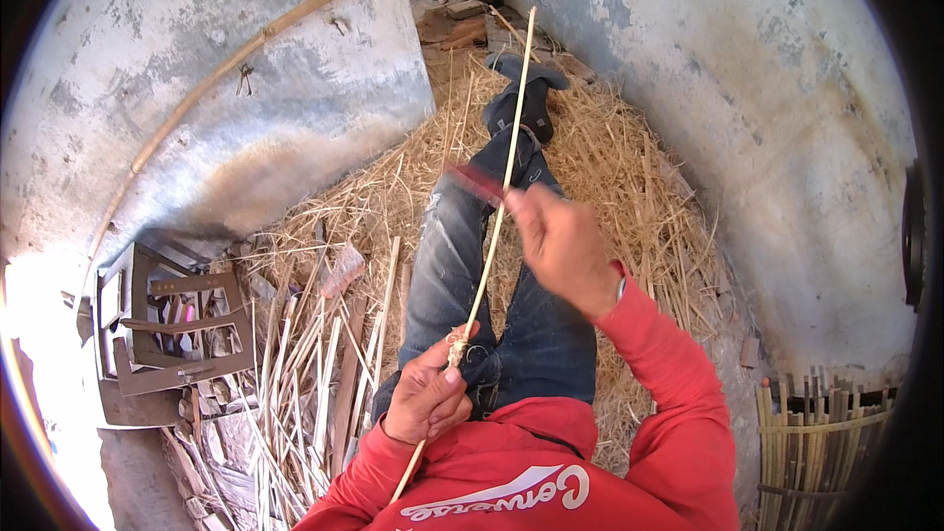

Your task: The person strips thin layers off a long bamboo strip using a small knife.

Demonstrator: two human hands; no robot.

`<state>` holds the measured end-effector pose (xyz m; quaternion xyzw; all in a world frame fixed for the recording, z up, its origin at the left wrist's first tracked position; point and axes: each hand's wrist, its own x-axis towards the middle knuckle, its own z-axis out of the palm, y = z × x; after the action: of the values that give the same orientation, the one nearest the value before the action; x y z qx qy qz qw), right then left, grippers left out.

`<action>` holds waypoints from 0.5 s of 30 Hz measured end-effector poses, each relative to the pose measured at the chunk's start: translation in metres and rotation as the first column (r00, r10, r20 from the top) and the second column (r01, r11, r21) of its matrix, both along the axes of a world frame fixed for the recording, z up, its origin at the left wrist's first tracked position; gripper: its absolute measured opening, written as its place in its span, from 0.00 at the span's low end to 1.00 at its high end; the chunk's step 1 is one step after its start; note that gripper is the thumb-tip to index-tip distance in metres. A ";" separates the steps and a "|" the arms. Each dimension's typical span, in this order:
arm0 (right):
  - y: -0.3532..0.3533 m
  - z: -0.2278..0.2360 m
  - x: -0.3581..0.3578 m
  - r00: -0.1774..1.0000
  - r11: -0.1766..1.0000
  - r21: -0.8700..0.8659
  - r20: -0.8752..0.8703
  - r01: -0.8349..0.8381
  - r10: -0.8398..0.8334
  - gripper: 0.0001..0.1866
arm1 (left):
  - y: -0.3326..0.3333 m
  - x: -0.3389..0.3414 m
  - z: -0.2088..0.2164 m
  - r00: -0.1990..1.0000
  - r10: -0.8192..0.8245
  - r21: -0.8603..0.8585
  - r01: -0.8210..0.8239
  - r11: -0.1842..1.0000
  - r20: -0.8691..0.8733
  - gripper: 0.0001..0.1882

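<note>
A long, thin pale bamboo strip (500, 221) runs slantwise up over my legs, from beside my waist to near my shoes. My left hand (430, 395) is closed round its lower part. Curled shavings (458, 342) bunch on the strip just above those fingers. Farther up, my right hand (560, 241) is closed beside the strip, gripping a dark red blade-like tool (476, 183). This tool lies across the strip and is smeared by motion, so its exact kind and edge do not show. The fingers hide its handle.
Straw-like shavings (639, 187) cover the floor round my legs. Loose split strips (329, 383) lie at my left, near a broken dark wooden frame (182, 329). A bundle of upright strips (821, 442) stands at the right. A long curved pole (265, 36) crosses before the wall.
</note>
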<state>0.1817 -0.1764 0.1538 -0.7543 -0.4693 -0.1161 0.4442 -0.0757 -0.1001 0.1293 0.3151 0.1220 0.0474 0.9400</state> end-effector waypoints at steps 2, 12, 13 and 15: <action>0.001 -0.004 -0.004 0.999 0.999 0.022 -0.001 -0.046 0.046 0.21 | 0.001 0.000 0.000 1.000 0.010 0.014 -0.010 1.000 -0.001 0.28; 0.002 0.006 -0.002 0.994 0.999 0.046 -0.105 0.014 -0.009 0.19 | 0.001 0.005 0.004 1.000 -0.021 0.028 0.021 0.999 0.013 0.29; 0.003 0.010 -0.009 0.997 0.999 0.051 -0.083 0.008 -0.004 0.19 | 0.002 0.006 0.003 1.000 -0.003 0.010 0.003 1.000 0.015 0.29; 0.000 -0.001 -0.026 0.990 0.991 0.058 -0.065 -0.118 0.122 0.19 | 0.006 0.010 0.003 0.999 0.022 -0.022 -0.021 1.000 0.026 0.29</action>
<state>0.1558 -0.1762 0.1523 -0.7159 -0.4951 -0.0758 0.4864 -0.0660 -0.0940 0.1325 0.3030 0.1137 0.0602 0.9443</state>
